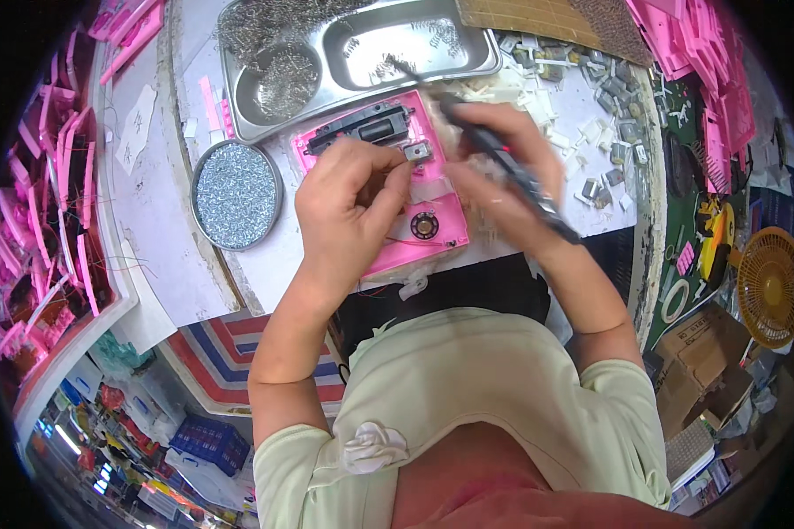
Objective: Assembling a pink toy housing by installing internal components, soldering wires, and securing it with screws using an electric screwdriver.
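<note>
A pink plastic housing (430,253) lies in front of me, with a black mechanism (368,130) across its far end and a small round speaker (424,226) near its close end. My left hand (346,189) rests over the housing's left side, thumb and forefinger pinched beside a small grey square part (416,151); what they hold is hidden. Blurred by motion, my right hand (516,172) grips a long black pen-shaped tool (540,204). Its thin tip reaches over the steel tray (492,62), near a few small springs (399,65).
Masses of springs (284,81) fill the tray's left compartments. A round dish (197,220) of tiny metal pieces stands left of the housing. White plastic parts and small motors (628,130) lie scattered to the right. Pink shells (78,189) pile up at far left; a yellow fan (767,286) stands right.
</note>
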A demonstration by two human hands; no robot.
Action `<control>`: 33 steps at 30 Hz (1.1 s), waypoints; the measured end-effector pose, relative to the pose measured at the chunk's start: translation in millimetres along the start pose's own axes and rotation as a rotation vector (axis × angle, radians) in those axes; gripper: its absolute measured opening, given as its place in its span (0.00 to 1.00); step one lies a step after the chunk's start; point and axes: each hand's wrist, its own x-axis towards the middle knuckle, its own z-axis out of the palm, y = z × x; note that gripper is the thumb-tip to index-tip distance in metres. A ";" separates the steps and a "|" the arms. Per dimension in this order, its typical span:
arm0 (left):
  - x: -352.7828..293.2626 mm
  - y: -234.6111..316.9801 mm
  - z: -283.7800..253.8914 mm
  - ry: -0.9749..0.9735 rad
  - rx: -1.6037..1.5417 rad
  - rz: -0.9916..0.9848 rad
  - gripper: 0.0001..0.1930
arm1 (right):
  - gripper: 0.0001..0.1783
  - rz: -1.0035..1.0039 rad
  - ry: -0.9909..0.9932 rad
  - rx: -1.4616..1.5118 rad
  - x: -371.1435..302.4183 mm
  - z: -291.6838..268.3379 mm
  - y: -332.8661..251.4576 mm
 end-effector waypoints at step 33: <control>7.2 -13.3 17.9 0.070 0.446 0.246 0.07 | 0.15 0.077 -0.029 0.045 -41.6 -43.7 6.6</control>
